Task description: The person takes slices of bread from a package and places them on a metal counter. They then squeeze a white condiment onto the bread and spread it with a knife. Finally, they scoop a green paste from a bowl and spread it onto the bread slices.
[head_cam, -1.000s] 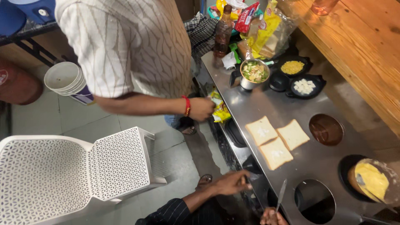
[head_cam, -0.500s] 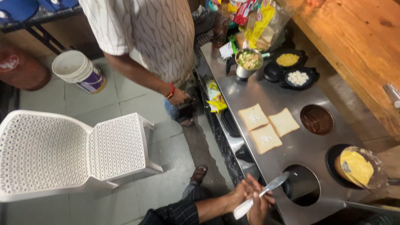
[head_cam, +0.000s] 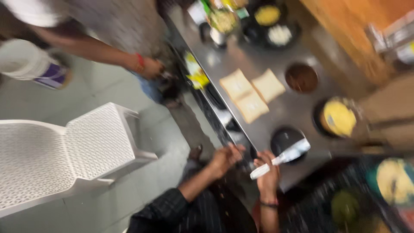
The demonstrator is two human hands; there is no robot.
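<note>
Right hand (head_cam: 268, 176) closed round the pale handle of a flat, pale-handled knife (head_cam: 280, 158), blade slanting up over a round dark well (head_cam: 285, 140) sunk in the long steel counter (head_cam: 276, 108). Left hand (head_cam: 225, 159) curled at the counter's near edge; whether gripping anything, cannot tell through the blur.

Largest first: white perforated plastic chair (head_cam: 64, 151) on the floor, well apart from the counter; then the counter itself, bearing three pale square bread slices (head_cam: 252, 92) touching one another, a round tub of yellow spread (head_cam: 338, 117) beside them, and last the knife.

Likely light and stiff, that knife, with a smooth and possibly greasy blade; best held by the handle, as now. Bread soft, easily torn.

Against half a second ago: knife in the same hand, now raised over the well; view swung and blurred; co-worker's hand (head_cam: 152, 68) in much the same place by the counter edge.
</note>
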